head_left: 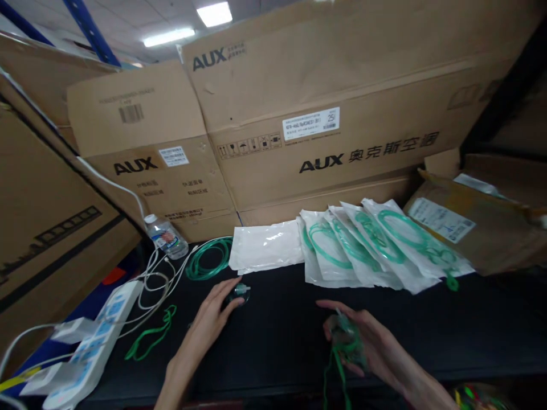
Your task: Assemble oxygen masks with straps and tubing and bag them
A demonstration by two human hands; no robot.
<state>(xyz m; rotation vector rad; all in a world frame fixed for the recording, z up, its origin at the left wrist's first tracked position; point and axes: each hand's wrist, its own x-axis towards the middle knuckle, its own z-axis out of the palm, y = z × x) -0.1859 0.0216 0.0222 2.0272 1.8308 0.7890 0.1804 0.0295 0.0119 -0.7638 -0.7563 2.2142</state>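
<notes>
My left hand (213, 310) rests low over the black table, its thumb and fingers closed around a small clear plastic piece with a pale nozzle (241, 290). To the right, my right hand (370, 341) grips a clear greenish plastic mask (345, 336), partly hidden by the fingers and blurred. A green strap (339, 373) dangles from it. Beyond my left hand lies a coil of green tubing (209, 259). White flat pouches (267, 247) lie just behind, beside a fanned row of several clear-fronted pouches (325, 250) with green tubing inside.
A loose green strap (149, 336) lies left, near a white power strip (100, 336) with plugs and cables. A water bottle (167, 236) leans at the back left. Large cardboard boxes (265, 182) wall the back; an open carton (453, 213) sits at the right.
</notes>
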